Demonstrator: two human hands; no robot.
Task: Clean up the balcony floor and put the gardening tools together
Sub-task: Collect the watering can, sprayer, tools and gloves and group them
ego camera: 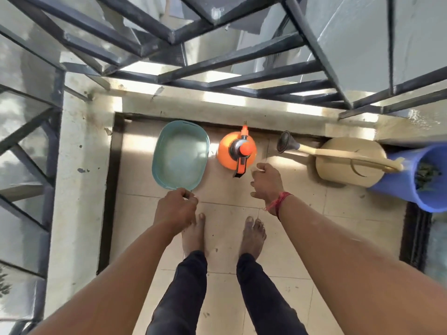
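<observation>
We are pinching the teal basin (180, 155) by its near rim with left hand (176, 204) fingers. We are judging a flat slide safest. Right hand (266, 182) is hovering, fingers loose, empty.

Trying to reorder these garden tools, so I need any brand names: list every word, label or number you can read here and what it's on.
None can be read. The teal tub, the orange sprayer, the beige watering can and the blue bucket show no print, label or number from this overhead view; their sides are mostly hidden.
</observation>
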